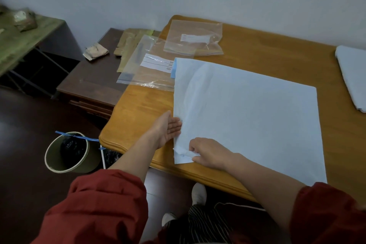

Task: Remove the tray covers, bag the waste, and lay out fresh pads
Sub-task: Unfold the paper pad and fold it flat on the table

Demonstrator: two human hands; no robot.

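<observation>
A large pale blue pad lies flat on the orange wooden table. My left hand is at the pad's left edge, palm up, with straight fingers slipped under the sheet. My right hand pinches the pad's near left corner, which is slightly crumpled and lifted. A folded stack of white pads sits at the table's right edge. A bin lined with a black waste bag stands on the floor left of the table.
Two clear zip bags with white labels lie at the table's far left, one overlapping a dark side table. Brown paper and a crumpled wrapper rest there. A green-topped table stands far left.
</observation>
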